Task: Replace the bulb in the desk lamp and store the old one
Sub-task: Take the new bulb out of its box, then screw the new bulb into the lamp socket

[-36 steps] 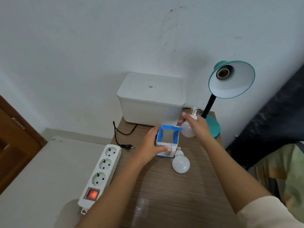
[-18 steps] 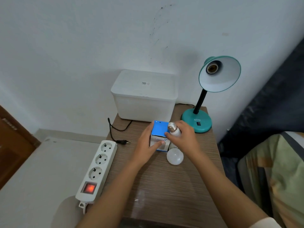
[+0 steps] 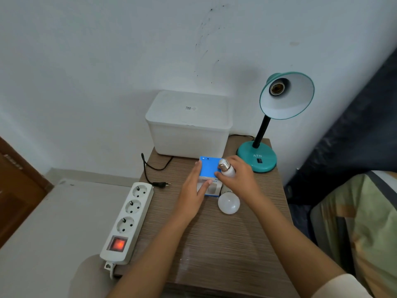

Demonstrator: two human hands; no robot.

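So the left hand [image 3: 194,191] is wrapped around the left side of the little blue bulb box [image 3: 209,176], thumb pressed on its white front, pinning it to the wooden nightstand [image 3: 214,244]; the right hand [image 3: 238,180] is closed around a bulb [image 3: 226,168], metal screw base sticking up and tilted left, right against the top right edge of the box; can't really tell if the bulb's glass end is already partly in the box, the fingers hide that bit; a second bulb [image 3: 228,203] is lying on the tabletop just in front of the box and just under the right wrist, round end toward the camera; the teal desk lamp [image 3: 285,95] sits at the back right corner, shade tipped toward us with the socket [image 3: 277,89] bare, no bulb in it; its black plug [image 3: 160,184] is lying loose on the table, left of the box; a white lidded container [image 3: 189,123] is at the back against the wall; a white power strip [image 3: 127,220] hangs along the left edge of the table, its red switch [image 3: 117,244] glowing.
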